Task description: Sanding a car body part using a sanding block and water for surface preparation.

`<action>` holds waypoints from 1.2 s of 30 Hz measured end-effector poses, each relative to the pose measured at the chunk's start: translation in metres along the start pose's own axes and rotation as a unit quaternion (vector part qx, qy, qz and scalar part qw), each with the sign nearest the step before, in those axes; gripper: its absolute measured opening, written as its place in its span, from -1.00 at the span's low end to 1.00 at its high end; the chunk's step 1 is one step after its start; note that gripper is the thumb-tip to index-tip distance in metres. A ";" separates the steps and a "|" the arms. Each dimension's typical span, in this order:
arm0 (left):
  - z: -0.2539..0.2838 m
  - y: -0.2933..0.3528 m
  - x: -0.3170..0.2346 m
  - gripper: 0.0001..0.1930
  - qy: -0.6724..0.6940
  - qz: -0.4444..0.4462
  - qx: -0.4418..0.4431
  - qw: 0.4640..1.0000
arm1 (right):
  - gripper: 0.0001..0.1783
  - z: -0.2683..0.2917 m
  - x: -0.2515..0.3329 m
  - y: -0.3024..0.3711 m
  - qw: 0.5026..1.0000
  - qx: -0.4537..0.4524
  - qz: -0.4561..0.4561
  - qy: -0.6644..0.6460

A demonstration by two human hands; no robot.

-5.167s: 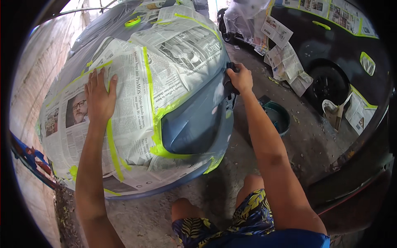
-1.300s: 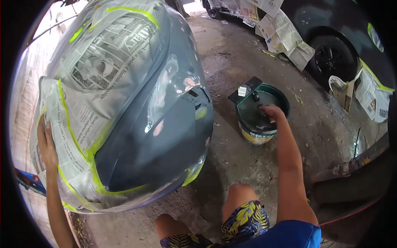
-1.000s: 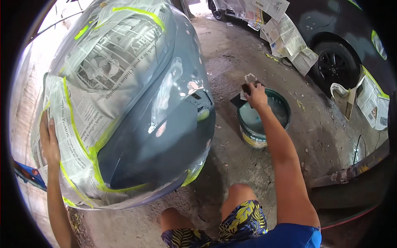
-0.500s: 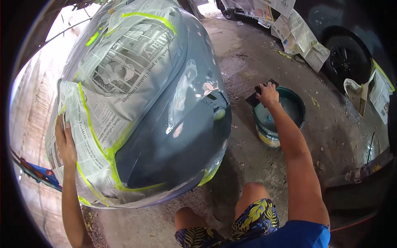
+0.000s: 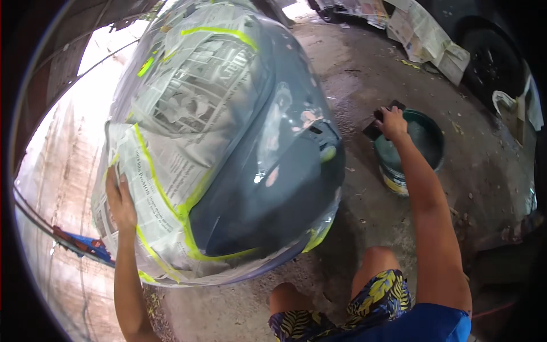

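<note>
While your left hand (image 5: 121, 202) lies flat, fingers slightly apart, on the newspaper (image 5: 156, 185) masking the car (image 5: 262, 199) at left, your right hand (image 5: 393, 122) clamps a black block (image 5: 371, 133) at the far-left rim of the green bucket (image 5: 393, 175).

Dark-painted second car (image 5: 456, 14), with black spoked wheel (image 5: 491, 61), sat at 2 o'clock. Grey-white newspaper sheets (image 5: 424, 43) hung beside it. Pale, brown-streaked sheet wall (image 5: 48, 176) stood at 9.
</note>
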State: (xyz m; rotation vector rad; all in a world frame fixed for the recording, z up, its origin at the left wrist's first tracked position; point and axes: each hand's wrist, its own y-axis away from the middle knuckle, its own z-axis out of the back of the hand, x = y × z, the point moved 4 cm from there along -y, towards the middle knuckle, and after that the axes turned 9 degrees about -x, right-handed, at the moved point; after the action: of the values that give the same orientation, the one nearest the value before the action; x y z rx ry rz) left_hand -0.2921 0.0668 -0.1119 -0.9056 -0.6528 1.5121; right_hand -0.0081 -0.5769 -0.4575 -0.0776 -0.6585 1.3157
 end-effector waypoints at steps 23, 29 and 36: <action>0.010 0.001 0.001 -0.42 -0.093 -0.054 -0.049 0.993 | -0.40 0.117 0.032 0.062 0.835 -0.117 -0.110 -0.526; 0.018 0.005 -0.002 -0.35 -0.077 -0.024 -0.053 0.995 | -0.30 0.177 0.229 0.083 0.932 -0.119 0.073 -0.333; 0.015 0.006 0.013 -0.34 -0.078 -0.044 -0.066 0.994 | -0.34 0.190 0.292 0.158 0.950 -0.179 0.027 -0.253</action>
State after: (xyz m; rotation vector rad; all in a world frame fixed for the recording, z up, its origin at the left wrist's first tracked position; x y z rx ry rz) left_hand -0.3079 0.0803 -0.1110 -0.8524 -0.9038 1.4843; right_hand -0.2088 -0.3257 -0.2498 -0.0527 -1.3398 1.2613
